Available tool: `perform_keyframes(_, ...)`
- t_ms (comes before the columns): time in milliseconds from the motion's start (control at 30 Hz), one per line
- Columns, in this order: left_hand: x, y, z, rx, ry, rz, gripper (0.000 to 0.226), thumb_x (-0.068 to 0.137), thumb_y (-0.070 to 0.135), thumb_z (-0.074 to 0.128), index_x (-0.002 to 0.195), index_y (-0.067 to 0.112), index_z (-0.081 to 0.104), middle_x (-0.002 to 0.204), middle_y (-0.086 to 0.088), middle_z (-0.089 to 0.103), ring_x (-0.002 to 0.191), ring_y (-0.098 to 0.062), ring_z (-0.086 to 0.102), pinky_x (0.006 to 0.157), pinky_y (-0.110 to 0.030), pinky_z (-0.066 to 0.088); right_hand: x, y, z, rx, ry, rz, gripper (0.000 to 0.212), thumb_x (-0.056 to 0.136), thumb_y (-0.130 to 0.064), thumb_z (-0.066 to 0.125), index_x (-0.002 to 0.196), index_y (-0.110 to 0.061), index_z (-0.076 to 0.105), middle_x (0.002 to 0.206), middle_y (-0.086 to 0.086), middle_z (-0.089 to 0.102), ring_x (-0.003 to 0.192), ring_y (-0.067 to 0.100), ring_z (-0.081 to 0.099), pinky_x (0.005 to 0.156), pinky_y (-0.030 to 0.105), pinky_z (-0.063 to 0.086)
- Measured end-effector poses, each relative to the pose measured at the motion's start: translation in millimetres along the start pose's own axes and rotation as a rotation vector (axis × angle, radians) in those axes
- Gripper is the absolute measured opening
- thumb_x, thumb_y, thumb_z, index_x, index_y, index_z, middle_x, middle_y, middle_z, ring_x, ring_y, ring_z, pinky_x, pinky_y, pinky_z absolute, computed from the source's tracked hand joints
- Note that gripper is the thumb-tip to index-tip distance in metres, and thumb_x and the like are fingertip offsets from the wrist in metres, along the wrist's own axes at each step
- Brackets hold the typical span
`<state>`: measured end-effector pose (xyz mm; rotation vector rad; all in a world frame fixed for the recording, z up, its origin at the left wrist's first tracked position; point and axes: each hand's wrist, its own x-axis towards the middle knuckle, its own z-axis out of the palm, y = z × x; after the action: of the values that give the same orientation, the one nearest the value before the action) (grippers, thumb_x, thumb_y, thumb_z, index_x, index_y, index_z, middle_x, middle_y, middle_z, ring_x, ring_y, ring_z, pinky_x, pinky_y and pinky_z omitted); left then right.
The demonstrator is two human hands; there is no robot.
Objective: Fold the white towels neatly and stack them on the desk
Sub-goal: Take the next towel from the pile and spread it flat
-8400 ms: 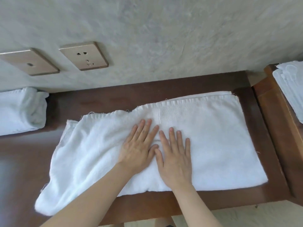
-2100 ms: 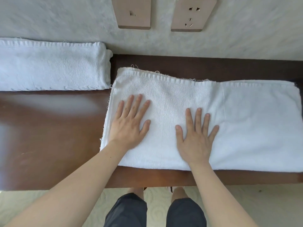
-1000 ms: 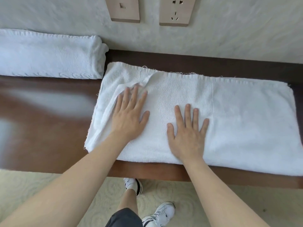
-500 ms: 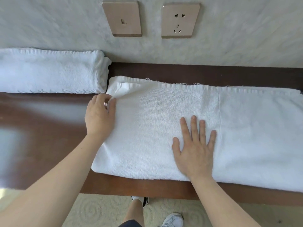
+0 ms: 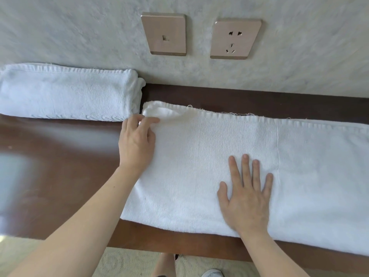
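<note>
On the dark wooden surface point(image 5: 65, 156) a long white towel point(image 5: 229, 156) lies folded lengthwise, running from about the middle off past the right edge of view, with its near edge right along the front edge of the wood. Left hand point(image 5: 136, 144) is at the towel's far left corner, fingers point(image 5: 148, 121) curled and pinching the top layer there, so that corner is a bit bunched and lifted. Right hand point(image 5: 246, 198) is flat on the towel near its front edge, fingers spread and straight, just pressing down, not grabbing anything. Off to the left, against the wall, sits a stack of folded towels point(image 5: 65, 92), its right end just beside the corner being pinched. Up on the wall are a switch plate point(image 5: 163, 34) and a power outlet point(image 5: 235, 39), side by side.
</note>
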<state>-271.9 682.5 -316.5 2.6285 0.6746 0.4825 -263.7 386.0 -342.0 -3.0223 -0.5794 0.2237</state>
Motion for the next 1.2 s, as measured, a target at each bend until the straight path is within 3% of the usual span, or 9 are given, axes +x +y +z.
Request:
perform_keyframes(167, -2.0, -6.5, -2.2, 0.063, -0.023, -0.11, 0.05, 0.089, -0.003, 0.056, 0.136, 0.013, 0.059, 0.105, -0.015, 0.047, 0.089, -0.033, 0.052, 0.058, -0.042, 0.046, 0.1, 0.0, 1.1, 0.002, 0.013, 0.0, 0.071, 0.098, -0.052, 0.028, 0.162, -0.025, 0.013, 0.169, 0.006, 0.006, 0.156, 0.028, 0.002, 0.121, 0.063, 0.012)
perform_keyframes(300, -5.2, 11.7, -1.1, 0.186, 0.088, 0.205, 0.054, 0.081, -0.01, 0.058, 0.131, 0.011, 0.063, 0.113, -0.013, 0.06, 0.098, -0.032, 0.055, 0.082, -0.044, 0.046, 0.1, -0.3, 0.7, -0.006, 0.013, 0.001, 0.071, 0.097, -0.052, 0.027, 0.161, -0.024, 0.014, 0.169, 0.007, 0.007, 0.156, 0.028, 0.003, 0.12, 0.063, 0.012)
perform_keyframes(367, -14.5, 33.8, 5.8, 0.099, -0.082, 0.318, 0.048, 0.094, 0.009, 0.057, 0.141, 0.015, 0.054, 0.14, -0.011, 0.055, 0.129, -0.031, 0.05, 0.104, -0.044, 0.039, 0.4, -0.8, 0.4, -0.002, 0.015, 0.0, 0.071, 0.097, -0.052, 0.027, 0.161, -0.024, 0.015, 0.169, 0.007, 0.007, 0.156, 0.028, 0.004, 0.12, 0.063, 0.012)
perform_keyframes(467, -34.0, 37.9, 20.6, 0.219, -0.46, 0.364, 0.06, 0.104, 0.051, 0.027, 0.159, 0.032, 0.018, 0.168, 0.0, 0.013, 0.155, -0.023, 0.008, 0.125, -0.044, 0.005, 0.3, -0.5, -0.1, 0.006, 0.016, 0.002, 0.071, 0.097, -0.051, 0.028, 0.161, -0.024, 0.016, 0.169, 0.006, 0.007, 0.156, 0.028, 0.005, 0.121, 0.063, 0.012)
perform_keyframes(533, -31.1, 17.1, 23.5, 0.309, -0.468, 0.288, 0.065, 0.101, 0.061, 0.015, 0.16, 0.036, 0.006, 0.169, 0.006, 0.001, 0.155, -0.019, -0.004, 0.125, -0.043, -0.001, -0.2, -0.1, 0.1, 0.009, 0.019, -0.005, 0.07, 0.097, -0.051, 0.028, 0.161, -0.025, 0.015, 0.169, 0.006, 0.006, 0.156, 0.028, 0.004, 0.121, 0.063, 0.012)
perform_keyframes(667, -24.4, 15.6, 16.5, 0.304, -0.357, -0.014, 0.07, 0.1, 0.056, 0.013, 0.16, 0.022, 0.015, 0.168, -0.006, 0.004, 0.155, -0.027, -0.005, 0.125, -0.044, -0.005, 0.1, -0.7, 0.6, 0.025, 0.025, -0.002, 0.07, 0.098, -0.051, 0.027, 0.162, -0.025, 0.012, 0.169, 0.005, 0.004, 0.156, 0.027, 0.001, 0.121, 0.062, 0.012)
perform_keyframes(867, -42.7, 97.9, 47.7, 0.188, -0.424, 0.36, 0.061, 0.103, 0.053, 0.019, 0.16, 0.029, 0.018, 0.168, -0.004, 0.009, 0.155, -0.023, -0.001, 0.125, -0.044, -0.002, -0.7, 1.8, 1.0, 0.083, 0.068, 0.009, 0.065, 0.102, -0.047, 0.024, 0.161, -0.022, 0.016, 0.169, 0.002, 0.01, 0.156, 0.023, 0.004, 0.122, 0.06, 0.013)
perform_keyframes(1067, 9.5, 33.8, 39.1, 0.296, -0.454, 0.104, 0.073, 0.095, 0.065, 0.008, 0.161, 0.032, 0.007, 0.169, 0.002, -0.001, 0.154, -0.013, -0.008, 0.124, -0.041, -0.009, -0.8, 1.8, 2.0, 0.118, 0.064, -0.002, 0.068, 0.101, -0.048, 0.025, 0.161, -0.017, 0.016, 0.169, 0.004, 0.008, 0.156, 0.023, 0.001, 0.123, 0.059, 0.011)
perform_keyframes(1200, -6.4, 98.1, 47.6, 0.245, -0.42, 0.139, 0.074, 0.096, 0.064, 0.007, 0.161, 0.028, 0.007, 0.168, -0.005, -0.004, 0.154, -0.022, -0.013, 0.124, -0.043, -0.011, -2.6, 3.2, -1.9, 0.215, 0.105, -0.029, 0.071, 0.098, -0.047, 0.03, 0.161, -0.019, 0.016, 0.17, 0.002, 0.006, 0.156, 0.02, 0.002, 0.124, 0.056, 0.007)
